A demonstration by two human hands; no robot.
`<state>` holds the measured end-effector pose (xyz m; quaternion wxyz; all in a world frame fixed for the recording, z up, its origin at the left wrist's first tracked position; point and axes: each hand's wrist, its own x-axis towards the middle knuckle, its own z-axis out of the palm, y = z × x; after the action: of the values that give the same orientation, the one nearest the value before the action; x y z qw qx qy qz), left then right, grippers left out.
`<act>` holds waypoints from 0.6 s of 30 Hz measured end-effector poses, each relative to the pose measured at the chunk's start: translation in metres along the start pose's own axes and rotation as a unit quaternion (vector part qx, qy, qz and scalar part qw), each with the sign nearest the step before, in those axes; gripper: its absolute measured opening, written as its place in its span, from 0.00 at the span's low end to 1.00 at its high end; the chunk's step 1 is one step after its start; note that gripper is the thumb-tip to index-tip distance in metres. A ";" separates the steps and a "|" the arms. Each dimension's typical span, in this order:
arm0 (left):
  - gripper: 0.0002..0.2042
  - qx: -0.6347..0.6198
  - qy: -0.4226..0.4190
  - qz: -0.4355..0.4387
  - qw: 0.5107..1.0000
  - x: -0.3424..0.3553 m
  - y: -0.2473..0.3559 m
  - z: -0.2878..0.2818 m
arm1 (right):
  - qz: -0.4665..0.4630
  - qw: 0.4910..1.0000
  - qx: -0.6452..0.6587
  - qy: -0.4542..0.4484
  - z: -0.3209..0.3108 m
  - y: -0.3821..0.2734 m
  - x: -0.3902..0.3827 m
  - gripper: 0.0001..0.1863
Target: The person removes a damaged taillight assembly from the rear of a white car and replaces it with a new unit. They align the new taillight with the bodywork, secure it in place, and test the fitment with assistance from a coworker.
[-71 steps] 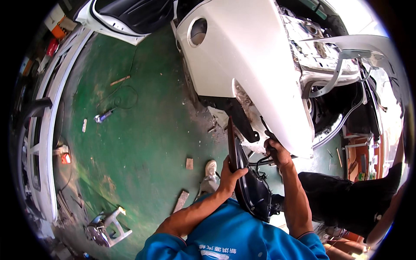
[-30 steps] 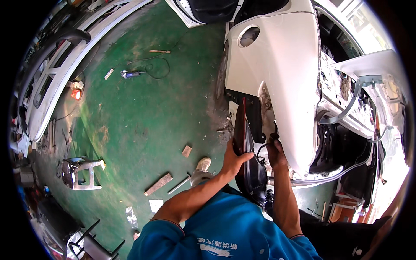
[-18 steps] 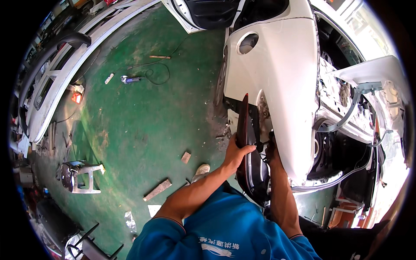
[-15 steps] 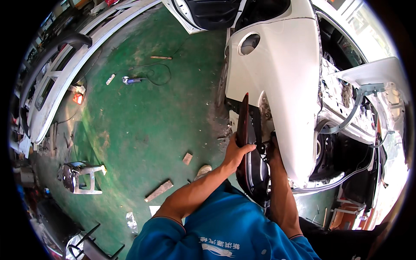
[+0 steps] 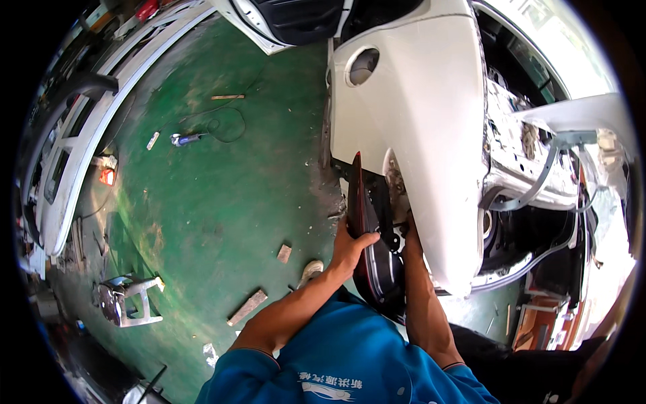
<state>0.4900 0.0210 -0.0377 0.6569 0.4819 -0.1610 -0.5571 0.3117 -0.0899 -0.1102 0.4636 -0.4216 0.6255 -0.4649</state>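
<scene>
The tail light (image 5: 382, 273) ran near to far, grasped at its left edge by the left hand (image 5: 351, 248); whether the right hand (image 5: 410, 237), just right, gripped anything, I couldn't tell.

The right hand (image 5: 412, 237), earlier in plain view holding a slim dark object, has reached in behind the white car panel (image 5: 420, 101), hiding its fingers. The tail lamp (image 5: 377, 269) has moved up, its tip now overlapping the panel's lower edge.
</scene>
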 end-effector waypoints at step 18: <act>0.38 0.018 -0.041 -0.080 0.996 0.009 0.010 0.004 | -0.042 0.996 -0.064 -0.038 0.010 -0.042 -0.014 0.16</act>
<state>0.4956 0.0102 -0.0306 0.5939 0.4822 -0.1585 -0.6242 0.3287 -0.0873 -0.0685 0.4390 -0.4936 0.6176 -0.4269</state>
